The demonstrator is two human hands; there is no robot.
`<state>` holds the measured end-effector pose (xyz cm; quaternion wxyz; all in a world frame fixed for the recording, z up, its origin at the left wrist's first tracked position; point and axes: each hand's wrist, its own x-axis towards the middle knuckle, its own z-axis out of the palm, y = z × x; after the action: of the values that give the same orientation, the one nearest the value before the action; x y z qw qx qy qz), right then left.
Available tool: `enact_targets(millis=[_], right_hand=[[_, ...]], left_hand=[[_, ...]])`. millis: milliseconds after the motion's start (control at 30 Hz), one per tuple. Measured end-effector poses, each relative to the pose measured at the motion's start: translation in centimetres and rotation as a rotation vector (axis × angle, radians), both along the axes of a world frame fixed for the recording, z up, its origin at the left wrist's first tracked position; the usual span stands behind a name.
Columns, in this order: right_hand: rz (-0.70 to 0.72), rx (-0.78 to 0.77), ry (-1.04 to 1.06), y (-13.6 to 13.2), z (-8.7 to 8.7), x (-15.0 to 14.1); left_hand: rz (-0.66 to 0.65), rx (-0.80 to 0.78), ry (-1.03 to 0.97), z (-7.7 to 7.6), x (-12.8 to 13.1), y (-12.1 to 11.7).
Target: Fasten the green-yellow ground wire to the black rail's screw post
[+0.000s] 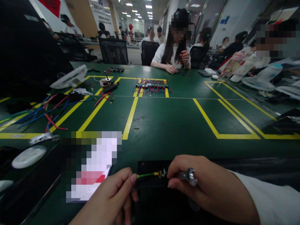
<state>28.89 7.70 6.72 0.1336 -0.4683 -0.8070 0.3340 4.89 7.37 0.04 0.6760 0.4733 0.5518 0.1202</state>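
My left hand (117,190) pinches a green-yellow wire (145,175) between thumb and index finger. The wire's yellow-sleeved end runs right to a small metal terminal (161,173) close to the fingertips of my right hand (199,181). That hand is closed around a silver wrench (191,177), whose open jaw sticks out between thumb and fingers. Below both hands lies a long black part (152,200), partly covered by them. Whether the right fingertips also touch the terminal, I cannot tell.
A phone with a lit screen (103,162) lies left of my left hand. Loose coloured wires (51,112) and a white fan (70,78) are farther left. Small wired boards (152,85) sit mid-table on yellow tape lines. Another person (174,53) sits across the green table (164,125).
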Motion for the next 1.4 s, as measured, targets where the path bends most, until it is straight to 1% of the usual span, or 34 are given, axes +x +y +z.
enact_targets(millis=[200, 300, 400, 567, 633, 700, 800, 867, 933, 1033, 1167, 1300, 1400], right_hand=[[0.033, 0.000, -0.043, 0.0, -0.4, -0.3], [0.074, -0.020, -0.049, 0.3, -0.2, -0.1], [0.147, -0.045, -0.034, 1.1, 0.3, 0.1], [0.328, -0.069, -0.012, 3.0, 1.0, 0.2], [0.354, -0.065, -0.002, 3.3, 1.1, 0.3], [0.316, -0.045, 0.030, 3.2, 1.3, 0.5], [0.160, -0.015, 0.085, 2.3, 1.5, 1.0], [0.064, 0.001, 0.081, 1.6, 1.5, 1.1], [0.016, 0.013, 0.044, 1.0, 1.5, 1.0], [0.016, 0.021, -0.004, 0.4, 1.1, 0.8], [0.057, 0.010, -0.043, 0.4, 0.3, 0.4], [0.068, 0.011, -0.064, 0.5, -0.4, 0.1], [0.076, 0.016, -0.075, 0.5, -0.5, -0.1]], left_hand=[[0.013, 0.000, 0.005, 0.1, 0.1, 0.0], [0.014, -0.001, 0.001, 0.2, 0.1, 0.0], [0.015, 0.006, -0.004, 0.1, 0.0, 0.0], [0.003, 0.006, -0.027, -0.5, -0.1, -0.1], [0.001, 0.007, -0.052, -0.8, -0.2, -0.1], [0.000, 0.011, -0.064, -1.1, -0.3, -0.2], [-0.002, -0.001, -0.066, -1.4, -0.4, -0.2], [-0.006, -0.011, -0.075, -1.5, -0.5, -0.1], [-0.006, -0.010, -0.068, -1.5, -0.5, -0.1], [-0.004, -0.006, -0.041, -1.1, -0.3, -0.1], [-0.009, -0.001, -0.025, -0.7, -0.2, 0.0], [-0.009, -0.011, -0.046, -1.2, -0.4, 0.0], [-0.009, -0.011, -0.069, -1.6, -0.5, -0.1]])
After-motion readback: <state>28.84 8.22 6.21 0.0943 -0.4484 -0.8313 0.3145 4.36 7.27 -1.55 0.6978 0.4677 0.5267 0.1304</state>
